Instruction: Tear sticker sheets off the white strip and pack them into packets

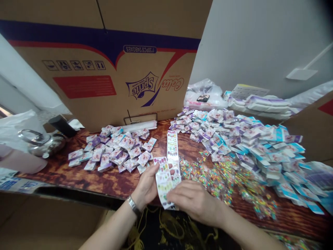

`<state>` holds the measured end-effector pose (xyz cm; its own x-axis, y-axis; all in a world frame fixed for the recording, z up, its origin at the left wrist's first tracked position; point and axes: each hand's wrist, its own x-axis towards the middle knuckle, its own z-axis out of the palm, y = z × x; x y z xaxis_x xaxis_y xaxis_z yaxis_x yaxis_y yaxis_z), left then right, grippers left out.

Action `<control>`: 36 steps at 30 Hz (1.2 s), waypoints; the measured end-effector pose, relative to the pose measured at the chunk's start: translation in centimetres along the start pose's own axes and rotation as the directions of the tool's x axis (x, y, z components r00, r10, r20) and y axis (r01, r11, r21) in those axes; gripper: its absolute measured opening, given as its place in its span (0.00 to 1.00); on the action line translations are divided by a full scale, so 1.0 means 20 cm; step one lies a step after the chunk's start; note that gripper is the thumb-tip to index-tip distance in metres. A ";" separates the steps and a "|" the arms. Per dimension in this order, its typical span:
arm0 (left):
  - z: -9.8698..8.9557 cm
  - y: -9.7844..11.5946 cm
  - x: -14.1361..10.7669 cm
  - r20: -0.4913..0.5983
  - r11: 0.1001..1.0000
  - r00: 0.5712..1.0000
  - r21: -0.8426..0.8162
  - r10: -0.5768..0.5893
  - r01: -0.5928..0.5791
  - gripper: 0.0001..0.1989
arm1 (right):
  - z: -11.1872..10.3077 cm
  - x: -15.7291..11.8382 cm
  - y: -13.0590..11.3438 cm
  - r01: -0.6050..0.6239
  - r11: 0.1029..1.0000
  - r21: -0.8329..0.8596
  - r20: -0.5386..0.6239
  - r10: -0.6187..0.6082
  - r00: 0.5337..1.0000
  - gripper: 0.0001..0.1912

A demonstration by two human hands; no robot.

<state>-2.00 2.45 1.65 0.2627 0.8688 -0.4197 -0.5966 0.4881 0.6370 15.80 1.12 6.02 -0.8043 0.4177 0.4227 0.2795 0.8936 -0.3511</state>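
My left hand [148,184] grips a white sticker sheet [163,180] printed with rows of small coloured nail shapes, its thumb on the front near the top. Over the lower right part of the same sheet, my right hand [194,201] has its fingers closed on the edge. Behind it, more sticker sheets [172,146] lie in a strip on the table. Left of my hands is a heap of small white and purple boxes [119,149]. To the right spread many little clear packets of colourful bits [221,177].
A large cardboard carton [104,93] stands upside down at the back. A big pile of flat or open small boxes [249,139] covers the right side. At the left are a metal kettle [44,142], a pink container [20,159] and a dark cylinder [62,125].
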 end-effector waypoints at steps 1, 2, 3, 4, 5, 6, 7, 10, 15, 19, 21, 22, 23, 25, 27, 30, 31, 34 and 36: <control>-0.01 0.00 0.01 -0.030 1.000 1.000 0.026 0.009 -0.008 0.16 | 0.00 0.00 -0.02 -0.010 0.999 0.031 0.010 0.010 1.000 0.16; -0.02 -0.01 0.01 -0.041 0.997 0.999 0.076 0.027 -0.023 0.16 | 0.01 -0.01 -0.03 -0.047 0.997 0.056 -0.009 0.048 0.999 0.16; -0.03 -0.01 0.00 -0.037 0.990 0.998 0.131 0.050 -0.044 0.17 | 0.01 0.00 -0.02 -0.106 0.992 0.074 -0.055 0.110 0.992 0.16; -0.04 -0.03 -0.01 -0.008 0.979 0.997 0.193 0.070 -0.067 0.18 | 0.01 0.00 0.00 -0.175 0.981 0.086 -0.115 0.185 0.976 0.16; -0.04 -0.04 -0.02 0.037 0.964 0.995 0.250 0.087 -0.094 0.21 | 0.02 0.01 0.04 -0.246 0.965 0.094 -0.175 0.259 0.950 0.15; -0.04 -0.04 -0.04 0.087 0.949 0.991 0.290 0.100 -0.121 0.24 | 0.03 0.02 0.07 -0.307 0.947 0.098 -0.227 0.322 0.919 0.14; -0.04 -0.05 -0.05 0.140 0.932 0.985 0.332 0.105 -0.147 0.25 | 0.03 0.03 0.11 -0.353 0.930 0.100 -0.267 0.367 0.891 0.13; -0.03 -0.05 -0.09 0.274 0.837 0.954 0.488 0.120 -0.246 0.21 | 0.06 0.06 0.18 -0.404 0.910 0.089 -0.340 0.409 0.847 0.12; -0.02 -0.07 -0.07 0.140 0.959 0.988 0.267 0.060 -0.096 0.12 | 0.11 0.03 0.13 -0.185 0.976 -0.115 -0.379 0.129 0.916 0.18; -0.02 -0.07 -0.05 0.113 0.999 0.993 -0.030 -0.015 0.019 0.10 | 0.16 -0.02 0.08 -0.065 0.953 -0.296 -0.205 0.003 0.979 0.20; -0.02 -0.06 -0.06 0.187 0.997 0.981 -0.059 -0.045 0.057 0.15 | 0.18 -0.04 0.08 -0.043 0.934 -0.356 -0.183 -0.025 0.983 0.19; -0.02 -0.06 -0.06 0.201 0.998 0.979 -0.039 -0.042 0.050 0.18 | 0.19 -0.04 0.08 -0.032 0.933 -0.359 -0.176 -0.035 0.984 0.18; -0.01 -0.05 -0.06 0.192 1.000 0.981 0.003 -0.018 0.018 0.19 | 0.20 -0.04 0.09 -0.036 0.939 -0.342 -0.176 -0.027 0.984 0.17; -0.01 -0.06 -0.06 0.135 0.984 0.988 0.150 0.079 -0.099 0.18 | 0.21 -0.03 0.09 -0.107 0.966 -0.234 -0.183 0.064 0.981 0.13; -0.02 -0.06 -0.06 0.106 0.917 0.977 0.339 0.184 -0.210 0.16 | 0.21 -0.02 0.08 -0.242 0.969 -0.039 -0.166 0.233 0.958 0.10; -0.04 -0.07 -0.06 0.117 0.836 0.971 0.494 0.207 -0.237 0.21 | 0.20 0.00 0.08 -0.432 0.870 0.237 -0.128 0.469 0.874 0.05; -0.05 -0.07 -0.06 0.122 0.831 0.972 0.505 0.199 -0.234 0.22 | 0.20 0.00 0.09 -0.476 0.833 0.282 -0.130 0.525 0.841 0.07; -0.07 -0.07 -0.07 0.176 0.774 0.959 0.568 0.220 -0.282 0.19 | 0.19 0.00 0.12 -0.546 0.784 0.294 -0.157 0.603 0.782 0.10; -0.09 -0.08 -0.06 0.206 0.679 0.936 0.646 0.284 -0.348 0.15 | 0.21 -0.01 0.13 -0.547 0.793 0.268 -0.133 0.593 0.794 0.07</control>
<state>-2.78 0.37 -0.09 0.2330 0.9693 -0.0789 -0.0070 0.0828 0.9965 14.46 2.68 1.58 -0.4035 0.8834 0.2384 0.5216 0.4361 -0.7333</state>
